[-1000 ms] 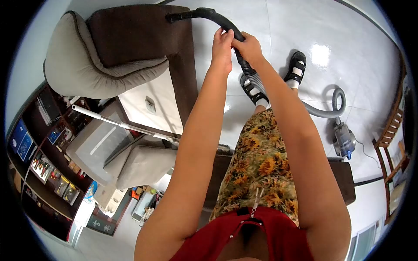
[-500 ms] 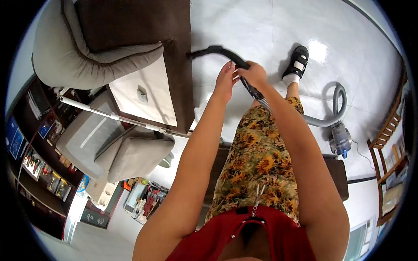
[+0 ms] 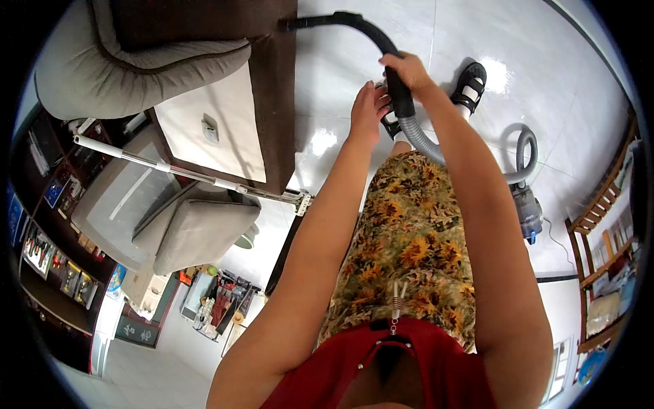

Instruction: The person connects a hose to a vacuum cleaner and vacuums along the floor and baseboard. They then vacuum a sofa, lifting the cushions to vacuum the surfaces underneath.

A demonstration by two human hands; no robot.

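Observation:
My right hand (image 3: pixel 409 71) is wrapped round the black handle of a vacuum cleaner hose (image 3: pixel 400 95). The curved black tube runs up and left from it, its tip at the dark brown edge of the sofa base (image 3: pixel 276 88). Beside the handle, my left hand (image 3: pixel 369 112) is raised with its fingers apart, holding nothing; whether a fingertip brushes the handle I cannot tell. From the handle, a grey ribbed hose passes behind my right forearm to the vacuum cleaner body (image 3: pixel 526 208) on the floor.
A grey cushion (image 3: pixel 136 85) lies on the sofa. A white pole (image 3: pixel 163 167) crosses beside the sofa's white side panel (image 3: pixel 211 129). Dark shelves (image 3: pixel 48 252) stand at the left, a wooden rack (image 3: pixel 599 225) at the right. My sandalled foot (image 3: pixel 470 85) is on the glossy tiled floor (image 3: pixel 381 20).
My right hand has moved up with the hose handle, and the tube's tip has shifted up and slightly left along the sofa edge. My left hand has moved slightly right.

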